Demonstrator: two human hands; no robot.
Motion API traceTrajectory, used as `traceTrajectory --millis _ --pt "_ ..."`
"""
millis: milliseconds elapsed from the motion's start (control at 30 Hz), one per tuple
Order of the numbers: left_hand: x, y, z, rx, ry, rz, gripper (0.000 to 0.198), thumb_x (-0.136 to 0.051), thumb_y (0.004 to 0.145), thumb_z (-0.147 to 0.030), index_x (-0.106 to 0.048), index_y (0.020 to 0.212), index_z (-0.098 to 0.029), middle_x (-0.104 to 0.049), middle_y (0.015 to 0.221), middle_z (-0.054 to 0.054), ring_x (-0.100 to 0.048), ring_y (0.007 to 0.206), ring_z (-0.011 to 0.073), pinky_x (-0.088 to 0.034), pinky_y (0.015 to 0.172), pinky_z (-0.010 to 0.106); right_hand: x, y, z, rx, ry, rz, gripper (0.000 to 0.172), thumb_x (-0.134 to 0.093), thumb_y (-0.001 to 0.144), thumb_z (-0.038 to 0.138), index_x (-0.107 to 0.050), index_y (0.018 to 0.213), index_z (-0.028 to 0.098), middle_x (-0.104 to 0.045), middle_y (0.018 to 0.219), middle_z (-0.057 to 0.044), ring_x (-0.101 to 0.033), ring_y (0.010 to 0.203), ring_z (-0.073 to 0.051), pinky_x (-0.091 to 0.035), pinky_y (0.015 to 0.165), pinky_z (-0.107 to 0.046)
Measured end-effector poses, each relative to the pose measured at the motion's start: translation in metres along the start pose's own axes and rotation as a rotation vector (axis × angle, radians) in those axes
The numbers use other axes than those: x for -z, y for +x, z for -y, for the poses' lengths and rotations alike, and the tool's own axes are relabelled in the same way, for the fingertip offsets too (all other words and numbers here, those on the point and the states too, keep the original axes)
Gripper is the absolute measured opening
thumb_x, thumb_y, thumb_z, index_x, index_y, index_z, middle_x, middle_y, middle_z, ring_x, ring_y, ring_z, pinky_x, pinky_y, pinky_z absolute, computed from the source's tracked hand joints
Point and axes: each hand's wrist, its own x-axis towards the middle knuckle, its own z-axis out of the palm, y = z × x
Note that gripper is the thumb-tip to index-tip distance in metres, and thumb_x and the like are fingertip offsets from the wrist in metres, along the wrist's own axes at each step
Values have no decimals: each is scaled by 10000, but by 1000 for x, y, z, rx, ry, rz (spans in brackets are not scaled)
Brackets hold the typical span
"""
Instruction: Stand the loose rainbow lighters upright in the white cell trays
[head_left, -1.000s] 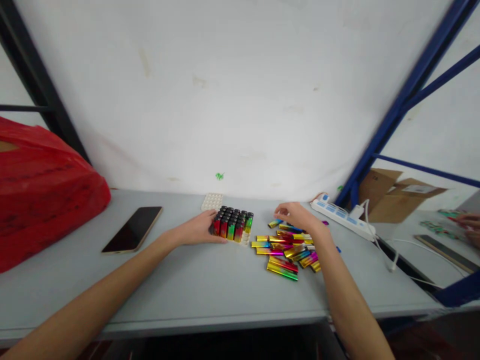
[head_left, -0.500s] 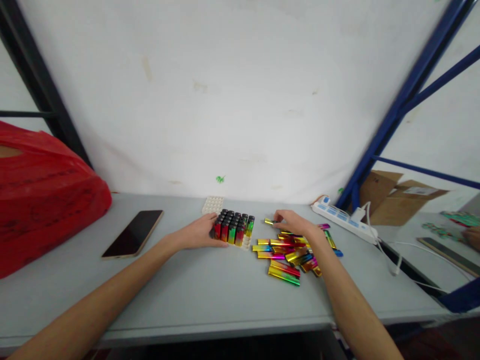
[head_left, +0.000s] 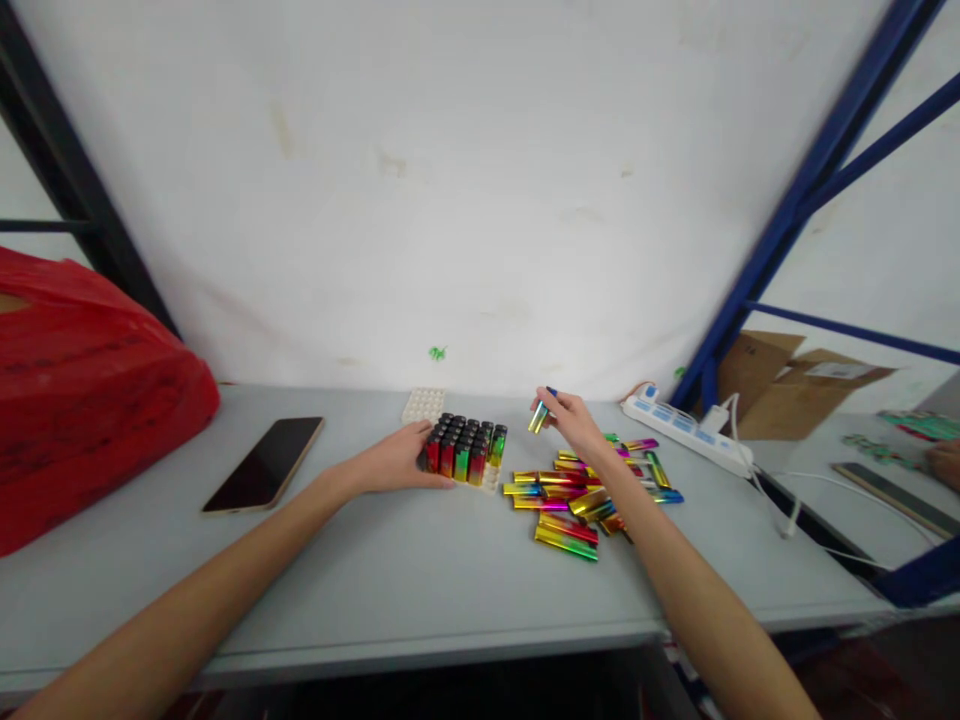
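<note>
Several lighters (head_left: 463, 450) with black tops and shiny coloured bodies stand upright in rows in a white tray (head_left: 491, 480). My left hand (head_left: 405, 458) grips the left side of this tray, its fingers partly hidden behind the lighters. In my right hand (head_left: 568, 412), pinched between the fingers, is a single gold-and-blue lighter (head_left: 538, 415). It is held tilted above the table, to the right of the tray. Below that hand lies a loose heap of shiny lighters (head_left: 562, 492) in gold, red, green, blue and pink, partly covered by my right forearm.
A second white tray (head_left: 423, 404) lies behind the filled one. To the left are a phone (head_left: 264, 463) and a red plastic bag (head_left: 97, 390). A power strip (head_left: 686, 432) with cables, a blue frame post (head_left: 787, 225) and a cardboard box (head_left: 802, 390) are on the right.
My right hand has lifted a lighter up from beside the heap and moved slightly left, tilting it more upright. My left hand stays at the tray.
</note>
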Motion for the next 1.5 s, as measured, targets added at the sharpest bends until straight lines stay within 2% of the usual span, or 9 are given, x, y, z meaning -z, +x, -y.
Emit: traceTrajectory --millis 167,267,367,433,733,900,1167,1367,1500 --pt "1 1 -3 27 5 5 699 -850 755 -726 -742 1237 -232 -744 1291 100 -691 1201 363 -543 1107 426 -19 -14 15 -64 180 242 674 -651 827 877 -616 891 208 -625 794 -12 -649 755 -178 -579 769 -348" --pt "0 1 -2 6 -13 -1 733 -852 770 -702 -708 1322 -242 -736 1320 103 -685 1224 356 -538 1119 424 -29 -19 21 -80 246 299 643 -657 835 865 -547 888 234 -520 746 39 -562 648 -139 -536 631 -289" --pt "0 0 -1 4 -15 -10 735 -860 769 -693 -704 1326 -239 -733 1326 109 -683 1223 357 -538 1116 432 -37 -20 20 -109 182 259 643 -601 858 880 -467 829 252 -370 674 80 -357 524 -99 -328 461 -219" --pt "1 0 -2 1 -8 -9 703 -858 776 -691 -722 1298 -241 -738 1314 102 -682 1217 356 -533 1118 434 -41 -20 17 -97 55 188 648 -545 879 888 -440 784 256 -321 630 84 -277 506 -100 -242 444 -223" --pt "3 2 -4 -24 13 35 610 -838 807 -677 -761 1227 -242 -737 1301 100 -660 1236 355 -503 1130 439 -53 -27 15 37 -358 -15 552 -477 919 682 -380 585 253 -426 553 19 -405 572 -140 -317 566 -288" --pt "2 2 -4 -3 21 42 613 -831 809 -685 -757 1216 -232 -726 1305 110 -659 1223 357 -514 1116 439 -54 -28 18 77 -384 -1 451 -432 926 561 -405 599 252 -435 568 16 -437 590 -151 -328 588 -292" --pt "2 0 -6 -13 7 2 640 -832 795 -707 -746 1237 -251 -745 1267 85 -676 1181 349 -537 1084 425 -39 -33 35 181 -342 124 443 -459 1023 651 -501 839 250 -525 677 33 -484 671 -157 -378 631 -265" --pt "4 -1 -8 10 6 13 591 -841 795 -695 -765 1171 -245 -747 1229 73 -687 1154 338 -534 1079 404 -33 -30 40 253 -463 50 523 -474 975 616 -395 623 237 -388 610 25 -395 625 -141 -308 623 -292" --pt "4 0 -8 -13 14 20 582 -832 806 -685 -765 1187 -251 -743 1261 77 -672 1189 349 -519 1096 416 -39 -30 37 219 -468 -2 427 -513 876 520 -374 588 238 -326 593 28 -348 601 -128 -261 591 -291"
